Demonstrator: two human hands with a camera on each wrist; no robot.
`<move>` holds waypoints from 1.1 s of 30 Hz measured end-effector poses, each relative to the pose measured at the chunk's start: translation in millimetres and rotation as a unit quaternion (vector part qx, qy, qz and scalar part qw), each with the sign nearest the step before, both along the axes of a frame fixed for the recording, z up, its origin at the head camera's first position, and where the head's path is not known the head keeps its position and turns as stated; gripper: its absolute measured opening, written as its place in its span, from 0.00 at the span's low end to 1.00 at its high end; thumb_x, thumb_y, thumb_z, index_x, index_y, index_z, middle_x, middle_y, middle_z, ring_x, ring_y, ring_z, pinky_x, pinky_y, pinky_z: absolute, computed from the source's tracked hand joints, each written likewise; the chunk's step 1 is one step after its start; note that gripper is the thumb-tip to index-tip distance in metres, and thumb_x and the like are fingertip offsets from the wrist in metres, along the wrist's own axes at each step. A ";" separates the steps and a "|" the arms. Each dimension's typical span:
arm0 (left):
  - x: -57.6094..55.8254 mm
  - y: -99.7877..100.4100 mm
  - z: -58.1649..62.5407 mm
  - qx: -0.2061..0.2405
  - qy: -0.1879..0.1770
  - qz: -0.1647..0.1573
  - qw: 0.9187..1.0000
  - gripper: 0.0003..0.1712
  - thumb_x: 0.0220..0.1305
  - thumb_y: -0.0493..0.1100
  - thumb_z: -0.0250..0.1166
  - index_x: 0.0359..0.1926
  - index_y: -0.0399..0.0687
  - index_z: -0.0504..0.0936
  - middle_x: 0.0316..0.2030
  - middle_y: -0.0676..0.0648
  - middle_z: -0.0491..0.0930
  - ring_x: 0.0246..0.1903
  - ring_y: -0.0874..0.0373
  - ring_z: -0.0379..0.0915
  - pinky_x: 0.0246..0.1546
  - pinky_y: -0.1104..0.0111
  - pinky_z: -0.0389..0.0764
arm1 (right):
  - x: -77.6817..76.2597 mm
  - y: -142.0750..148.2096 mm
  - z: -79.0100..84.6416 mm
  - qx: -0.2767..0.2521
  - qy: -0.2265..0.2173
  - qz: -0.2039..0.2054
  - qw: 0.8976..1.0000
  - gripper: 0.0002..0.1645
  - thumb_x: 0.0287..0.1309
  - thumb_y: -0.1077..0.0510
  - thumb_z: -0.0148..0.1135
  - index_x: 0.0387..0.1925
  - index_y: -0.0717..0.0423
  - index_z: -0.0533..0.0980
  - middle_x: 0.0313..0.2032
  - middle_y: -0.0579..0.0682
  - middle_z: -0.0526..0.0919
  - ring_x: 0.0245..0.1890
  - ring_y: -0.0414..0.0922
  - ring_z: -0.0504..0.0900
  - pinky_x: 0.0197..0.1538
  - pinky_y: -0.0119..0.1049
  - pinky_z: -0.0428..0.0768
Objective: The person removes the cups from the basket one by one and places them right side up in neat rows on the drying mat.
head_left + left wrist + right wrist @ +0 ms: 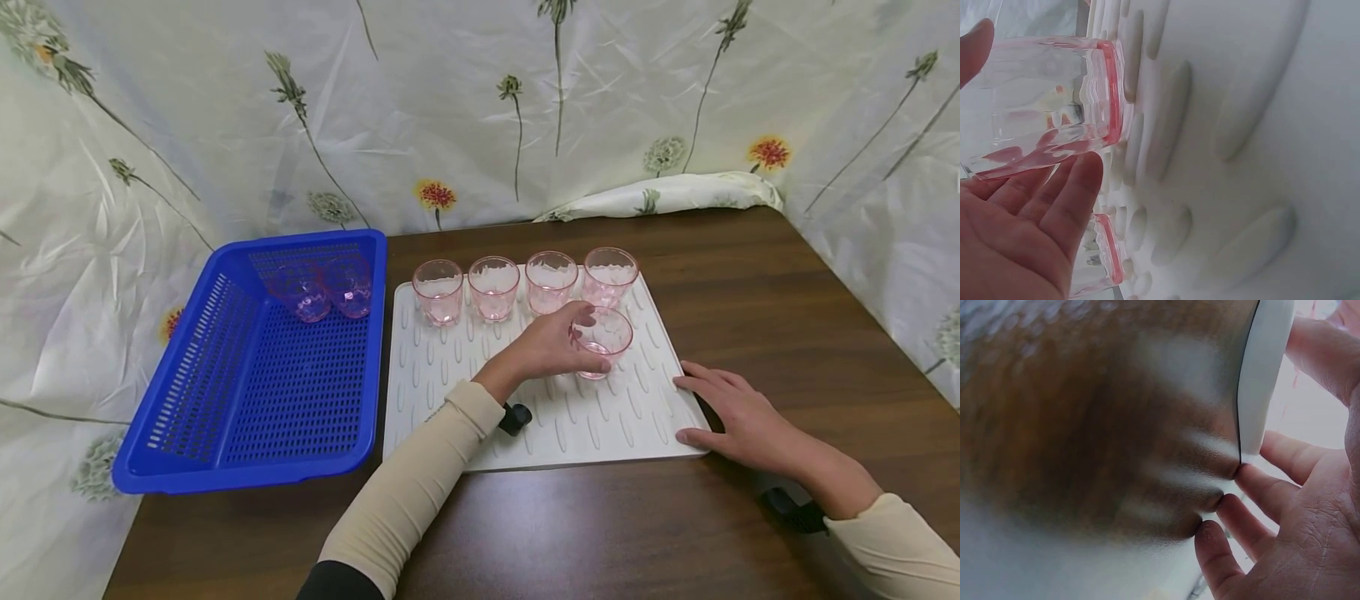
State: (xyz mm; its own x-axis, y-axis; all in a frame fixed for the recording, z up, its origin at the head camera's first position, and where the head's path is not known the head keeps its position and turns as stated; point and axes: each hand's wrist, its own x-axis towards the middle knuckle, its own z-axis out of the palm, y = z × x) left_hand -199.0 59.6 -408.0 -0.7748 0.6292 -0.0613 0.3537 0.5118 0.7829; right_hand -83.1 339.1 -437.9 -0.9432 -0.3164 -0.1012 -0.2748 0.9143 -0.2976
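My left hand (555, 340) holds a clear pink glass (600, 342) from its left side, thumb in front and fingers behind. In the left wrist view the glass (1054, 106) stands close at the ribbed surface of the white draining mat (517, 437), fingertips along its side. Behind it on the mat a row of several matching pink glasses (493, 290) runs along the far edge. My right hand (742, 417) rests at the mat's near right corner, fingers spread. In the right wrist view its fingertips (1210, 534) touch the brown table and the thumb lies at the mat's edge.
A blue perforated plastic basket (225, 475) stands left of the mat, with two pink glasses (351, 287) at its far end. The brown wooden table (757, 292) extends to the right. A flower-patterned sheet (450, 108) hangs behind, with a rolled fold (675, 196) on the table's back edge.
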 end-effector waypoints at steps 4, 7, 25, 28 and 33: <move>0.6 -0.7 1.5 -0.005 0.005 -0.004 1.000 0.48 0.53 0.55 0.74 0.72 0.52 0.62 0.64 0.49 0.77 0.58 0.57 0.76 0.58 0.68 0.75 | -0.6 -0.7 -0.3 0.004 -0.005 -0.002 1.000 0.49 0.51 0.38 0.71 0.67 0.59 0.67 0.71 0.67 0.61 0.66 0.68 0.60 0.59 0.74 0.64; 0.9 -1.3 2.2 -0.010 0.003 -0.004 1.000 0.50 0.53 0.56 0.75 0.73 0.52 0.61 0.64 0.49 0.76 0.58 0.57 0.77 0.58 0.68 0.75 | -0.4 -0.7 -0.9 0.004 -0.009 -0.003 1.000 0.49 0.51 0.37 0.71 0.67 0.59 0.67 0.71 0.67 0.61 0.66 0.68 0.60 0.59 0.74 0.63; 11.1 -12.5 32.2 0.090 0.106 0.088 0.986 0.44 0.57 0.61 0.71 0.69 0.51 0.67 0.60 0.52 0.79 0.60 0.58 0.75 0.58 0.64 0.78 | -1.5 -0.1 1.5 0.003 -0.007 -0.004 1.000 0.48 0.51 0.39 0.72 0.67 0.59 0.67 0.71 0.68 0.61 0.66 0.68 0.59 0.60 0.73 0.63; 12.7 -15.5 44.2 0.148 0.123 0.089 0.977 0.32 0.61 0.56 0.69 0.62 0.49 0.73 0.56 0.51 0.81 0.55 0.58 0.78 0.54 0.67 0.80 | -1.8 -0.7 1.9 0.002 -0.007 -0.001 1.000 0.48 0.51 0.39 0.72 0.67 0.60 0.67 0.71 0.68 0.61 0.65 0.69 0.60 0.59 0.73 0.63; 12.3 -18.7 56.3 0.198 0.120 0.082 0.969 0.24 0.63 0.50 0.68 0.57 0.47 0.78 0.54 0.49 0.81 0.55 0.54 0.78 0.50 0.70 0.82 | -2.1 -1.7 1.9 0.003 -0.008 0.001 1.000 0.48 0.51 0.39 0.72 0.66 0.61 0.67 0.71 0.69 0.61 0.65 0.69 0.61 0.59 0.72 0.64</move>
